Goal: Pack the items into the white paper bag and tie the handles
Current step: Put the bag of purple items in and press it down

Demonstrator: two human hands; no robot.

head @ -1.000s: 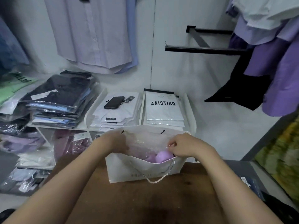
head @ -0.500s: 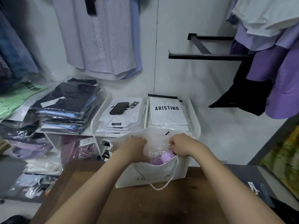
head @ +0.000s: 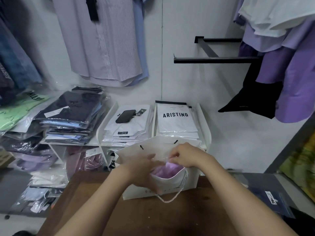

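Bag's sitting upright on the brown worktop (head: pixel 95 210), mouth open toward the camera. White paper bag (head: pixel 192 183) has the purple shirt in plastic wrap (head: pixel 167 169) already down inside it. Right hand (head: pixel 185 156) is pinching the wrap at the top edge; left hand (head: pixel 144 176) is blurry, its grip looks closed on the bag's near wall but I can't tell for sure. Rope handle (head: pixel 172 198) dangles just below the left hand, so that one's closer for tying.

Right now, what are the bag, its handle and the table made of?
The bag looks like stiff matte white paper, holding creased folds. Its handle seems to be twisted white cord, with visible strands. The table looks like dull brown wood, though it could be laminate.
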